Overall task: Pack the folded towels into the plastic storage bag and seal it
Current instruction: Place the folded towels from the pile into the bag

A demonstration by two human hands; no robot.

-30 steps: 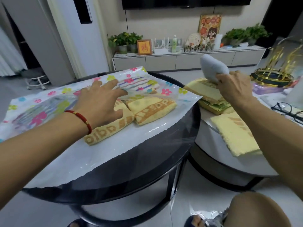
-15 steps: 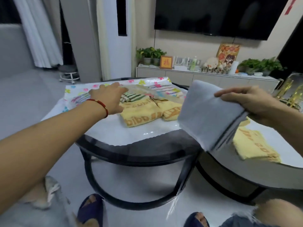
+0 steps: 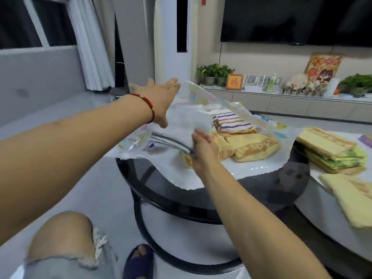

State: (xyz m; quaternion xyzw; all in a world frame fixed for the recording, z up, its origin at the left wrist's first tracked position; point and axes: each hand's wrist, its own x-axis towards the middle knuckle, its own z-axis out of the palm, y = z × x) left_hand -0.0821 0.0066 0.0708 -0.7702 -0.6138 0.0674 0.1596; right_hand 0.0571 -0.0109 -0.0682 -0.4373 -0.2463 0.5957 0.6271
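Towel now inside bag, flap newly lifted

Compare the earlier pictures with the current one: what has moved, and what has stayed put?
The right hand has carried the grey towel from the side table into the bag's mouth. The left hand, earlier flat on the plastic bag, now lifts its top layer. Yellow towels and the striped towel stayed inside.

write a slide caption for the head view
Left hand lifts the plastic storage bag open while right hand slides in a grey towel.

Dim indoor light, soft motion blur, wide-angle edge bending, perhaps overhead glare
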